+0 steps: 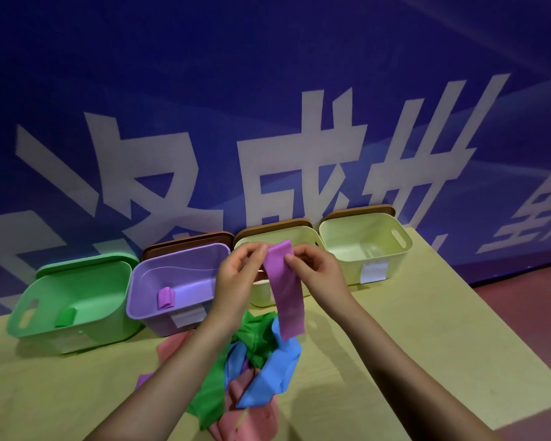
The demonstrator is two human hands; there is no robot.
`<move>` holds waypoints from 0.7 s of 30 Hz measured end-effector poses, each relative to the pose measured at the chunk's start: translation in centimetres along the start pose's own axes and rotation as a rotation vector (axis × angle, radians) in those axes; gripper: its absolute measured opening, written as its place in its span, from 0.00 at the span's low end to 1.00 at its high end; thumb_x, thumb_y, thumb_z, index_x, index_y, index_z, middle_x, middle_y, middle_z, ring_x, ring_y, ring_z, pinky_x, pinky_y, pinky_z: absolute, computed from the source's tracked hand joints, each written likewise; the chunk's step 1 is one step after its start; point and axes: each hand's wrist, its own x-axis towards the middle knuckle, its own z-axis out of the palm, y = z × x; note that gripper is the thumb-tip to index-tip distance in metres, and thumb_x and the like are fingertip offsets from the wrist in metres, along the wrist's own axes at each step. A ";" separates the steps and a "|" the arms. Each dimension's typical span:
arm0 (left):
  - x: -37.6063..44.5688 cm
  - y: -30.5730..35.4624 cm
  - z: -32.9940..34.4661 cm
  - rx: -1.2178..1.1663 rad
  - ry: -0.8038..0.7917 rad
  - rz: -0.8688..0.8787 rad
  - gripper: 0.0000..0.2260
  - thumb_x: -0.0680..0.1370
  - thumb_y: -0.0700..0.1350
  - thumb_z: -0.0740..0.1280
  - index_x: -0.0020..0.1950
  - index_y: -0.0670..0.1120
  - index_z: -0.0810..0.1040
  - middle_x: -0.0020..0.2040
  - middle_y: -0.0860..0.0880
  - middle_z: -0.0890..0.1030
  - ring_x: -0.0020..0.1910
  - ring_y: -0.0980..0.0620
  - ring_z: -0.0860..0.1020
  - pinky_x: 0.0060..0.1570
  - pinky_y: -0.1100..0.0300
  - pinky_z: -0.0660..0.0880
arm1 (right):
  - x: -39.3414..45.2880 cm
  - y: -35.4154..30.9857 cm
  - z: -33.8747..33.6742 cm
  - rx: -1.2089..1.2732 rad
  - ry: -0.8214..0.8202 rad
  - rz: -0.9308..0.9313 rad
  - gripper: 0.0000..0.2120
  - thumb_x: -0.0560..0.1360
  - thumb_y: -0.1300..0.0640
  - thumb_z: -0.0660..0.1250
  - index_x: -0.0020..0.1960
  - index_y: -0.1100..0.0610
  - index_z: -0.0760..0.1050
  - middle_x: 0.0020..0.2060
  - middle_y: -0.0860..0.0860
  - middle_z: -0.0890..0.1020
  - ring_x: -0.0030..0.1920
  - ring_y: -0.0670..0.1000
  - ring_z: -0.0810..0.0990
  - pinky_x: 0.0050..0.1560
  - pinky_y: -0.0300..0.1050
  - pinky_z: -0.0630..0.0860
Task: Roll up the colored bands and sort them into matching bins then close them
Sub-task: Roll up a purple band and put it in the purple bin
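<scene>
Both hands, left hand [236,275] and right hand [315,268], pinch one purple band [285,291] above four open bins [366,246] on the bench [411,345].

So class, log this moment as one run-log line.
left hand: pinches purple band | right hand: pinches band | purple bin: open

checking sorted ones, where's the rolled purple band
Head view, left of centre: the rolled purple band lies inside the purple bin, just left of the left hand.
</scene>
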 end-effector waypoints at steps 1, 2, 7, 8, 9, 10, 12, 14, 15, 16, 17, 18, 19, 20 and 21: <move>0.0 0.0 -0.1 -0.030 -0.021 -0.019 0.07 0.80 0.41 0.62 0.47 0.47 0.79 0.40 0.54 0.81 0.39 0.59 0.79 0.40 0.63 0.75 | 0.1 -0.1 0.1 0.022 -0.002 -0.015 0.04 0.76 0.67 0.65 0.45 0.65 0.78 0.36 0.50 0.80 0.38 0.43 0.77 0.41 0.34 0.72; -0.1 -0.1 -0.2 -0.051 -0.054 -0.041 0.06 0.80 0.43 0.62 0.48 0.48 0.79 0.40 0.55 0.82 0.39 0.59 0.79 0.40 0.64 0.75 | 0.2 -0.4 0.1 0.041 -0.013 -0.028 0.04 0.76 0.68 0.65 0.45 0.67 0.78 0.37 0.51 0.80 0.39 0.44 0.77 0.42 0.34 0.72; -0.2 -0.5 -0.4 -0.016 -0.161 -0.222 0.19 0.71 0.60 0.62 0.52 0.47 0.79 0.40 0.53 0.83 0.41 0.54 0.79 0.37 0.63 0.75 | 0.8 -1.6 0.9 0.092 -0.091 -0.038 0.07 0.76 0.69 0.65 0.43 0.59 0.79 0.35 0.45 0.81 0.38 0.41 0.78 0.42 0.33 0.73; 0.1 -0.4 -0.3 0.009 -0.145 -0.224 0.21 0.71 0.62 0.62 0.54 0.49 0.80 0.46 0.51 0.84 0.47 0.50 0.80 0.44 0.58 0.77 | 0.8 -1.8 1.0 0.113 -0.104 -0.028 0.09 0.76 0.69 0.65 0.42 0.58 0.78 0.33 0.43 0.81 0.36 0.40 0.77 0.41 0.33 0.73; 0.3 -0.2 -0.2 0.007 -0.130 -0.209 0.22 0.72 0.64 0.62 0.56 0.51 0.81 0.52 0.48 0.84 0.54 0.48 0.80 0.54 0.52 0.77 | 0.9 -1.8 1.0 0.132 -0.115 -0.012 0.09 0.77 0.68 0.64 0.41 0.57 0.78 0.31 0.43 0.81 0.35 0.40 0.77 0.40 0.33 0.73; 0.4 0.3 -0.1 -0.016 -0.113 -0.186 0.21 0.75 0.64 0.60 0.56 0.52 0.81 0.56 0.47 0.83 0.58 0.47 0.79 0.60 0.48 0.74 | 0.9 -1.7 1.0 0.144 -0.136 0.007 0.09 0.77 0.67 0.64 0.41 0.58 0.77 0.30 0.43 0.79 0.34 0.41 0.76 0.39 0.35 0.72; 0.6 1.1 0.3 -0.066 -0.083 -0.124 0.18 0.81 0.57 0.55 0.58 0.51 0.80 0.58 0.48 0.82 0.60 0.49 0.79 0.63 0.50 0.73 | 0.8 -1.2 1.0 0.109 -0.221 0.039 0.08 0.78 0.60 0.65 0.40 0.58 0.76 0.31 0.47 0.77 0.35 0.45 0.73 0.39 0.39 0.70; 0.8 1.7 0.7 -0.090 -0.072 -0.090 0.19 0.83 0.54 0.50 0.59 0.53 0.78 0.56 0.48 0.83 0.58 0.52 0.79 0.57 0.56 0.76 | 0.5 -0.3 1.2 0.046 -0.334 0.084 0.09 0.75 0.53 0.65 0.41 0.57 0.77 0.34 0.52 0.76 0.38 0.49 0.72 0.38 0.42 0.69; 1.0 1.9 0.8 -0.115 -0.066 -0.087 0.18 0.83 0.54 0.49 0.59 0.54 0.78 0.53 0.47 0.84 0.56 0.51 0.81 0.53 0.58 0.77 | 0.3 0.3 1.4 0.041 -0.366 0.119 0.09 0.74 0.52 0.66 0.42 0.57 0.78 0.36 0.53 0.77 0.38 0.50 0.73 0.38 0.43 0.69; 1.2 2.1 0.7 -0.156 -0.052 -0.103 0.18 0.83 0.54 0.49 0.58 0.55 0.78 0.49 0.46 0.84 0.51 0.50 0.82 0.49 0.59 0.78 | 0.1 0.7 1.7 0.064 -0.378 0.161 0.08 0.73 0.51 0.66 0.42 0.57 0.78 0.36 0.54 0.78 0.38 0.49 0.74 0.37 0.42 0.69; 1.5 2.3 0.5 -0.226 -0.044 -0.129 0.17 0.83 0.55 0.50 0.58 0.55 0.78 0.44 0.46 0.84 0.45 0.49 0.82 0.45 0.58 0.78 | -0.1 1.2 1.9 0.106 -0.374 0.194 0.08 0.72 0.52 0.67 0.42 0.56 0.79 0.36 0.53 0.79 0.37 0.48 0.75 0.37 0.41 0.71; 1.7 2.6 0.2 -0.329 -0.040 -0.163 0.17 0.83 0.56 0.51 0.59 0.54 0.77 0.39 0.47 0.82 0.40 0.50 0.81 0.42 0.58 0.78 | -0.4 1.5 2.1 0.163 -0.370 0.222 0.07 0.72 0.52 0.68 0.42 0.56 0.79 0.35 0.51 0.80 0.36 0.47 0.76 0.37 0.40 0.72; 2.1 2.8 -0.3 -0.428 -0.035 -0.185 0.17 0.83 0.56 0.51 0.61 0.53 0.76 0.35 0.48 0.79 0.35 0.51 0.79 0.39 0.59 0.78 | -0.5 1.8 2.3 0.205 -0.365 0.243 0.07 0.71 0.53 0.68 0.42 0.56 0.80 0.35 0.51 0.80 0.35 0.47 0.77 0.37 0.39 0.72; 2.2 3.0 -0.7 -0.494 -0.026 -0.196 0.17 0.83 0.56 0.51 0.63 0.53 0.75 0.33 0.49 0.77 0.32 0.52 0.77 0.37 0.61 0.77 | -0.7 2.0 2.5 0.234 -0.367 0.268 0.07 0.71 0.53 0.68 0.42 0.56 0.80 0.34 0.50 0.80 0.34 0.47 0.77 0.37 0.39 0.72; 2.6 3.0 -1.2 -0.509 -0.005 -0.199 0.17 0.83 0.56 0.51 0.65 0.52 0.73 0.32 0.50 0.74 0.31 0.53 0.75 0.36 0.61 0.76 | -0.9 2.2 2.7 0.239 -0.371 0.283 0.07 0.71 0.53 0.69 0.44 0.56 0.80 0.34 0.50 0.81 0.33 0.47 0.77 0.36 0.39 0.72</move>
